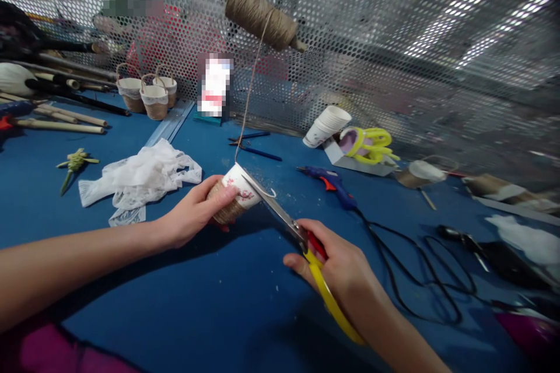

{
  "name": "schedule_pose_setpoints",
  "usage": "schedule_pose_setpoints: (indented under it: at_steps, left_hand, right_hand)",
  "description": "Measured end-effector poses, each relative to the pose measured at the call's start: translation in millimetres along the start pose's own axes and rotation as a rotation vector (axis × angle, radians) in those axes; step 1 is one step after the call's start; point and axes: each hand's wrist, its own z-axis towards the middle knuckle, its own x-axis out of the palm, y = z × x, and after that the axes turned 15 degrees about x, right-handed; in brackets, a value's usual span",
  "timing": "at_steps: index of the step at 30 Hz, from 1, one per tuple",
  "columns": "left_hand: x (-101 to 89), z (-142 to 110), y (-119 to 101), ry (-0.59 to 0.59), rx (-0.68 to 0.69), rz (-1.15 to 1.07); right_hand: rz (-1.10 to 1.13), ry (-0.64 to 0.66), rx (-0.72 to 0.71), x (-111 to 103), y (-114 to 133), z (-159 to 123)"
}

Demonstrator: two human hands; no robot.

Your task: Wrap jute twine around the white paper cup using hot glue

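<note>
My left hand (205,207) is closed around a white paper cup (245,189) with a red floral print, tilted on its side above the table. Brown twine (227,210) wraps the cup's lower part. My right hand (335,259) grips scissors (291,224) with yellow and red handles. Their blades lie at the cup's rim, where a thin curled white strip hangs. From a twine spool (261,16) on the mesh panel, a strand (250,93) runs down to the cup.
Behind the hands lie pliers (256,148). A blue glue gun (330,183) with its looping cord lies at right, near stacked paper cups (327,125). White lace (146,178) is heaped at left. Several small twine baskets (154,102) stand before the mesh panel (371,70).
</note>
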Motion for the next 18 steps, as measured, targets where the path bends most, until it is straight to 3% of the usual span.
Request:
schedule_pose_setpoints:
  at_steps: [12,18]
  left_hand:
    - [0.2,1.1,1.8,-0.042,0.013,-0.006]
    - [-3.1,2.9,-1.3,-0.046,-0.006,-0.083]
  right_hand:
    - [-0.019,0.051,0.041,-4.6,3.0,-2.3]
    - [-0.006,0.01,0.021,-4.4,1.2,-1.7]
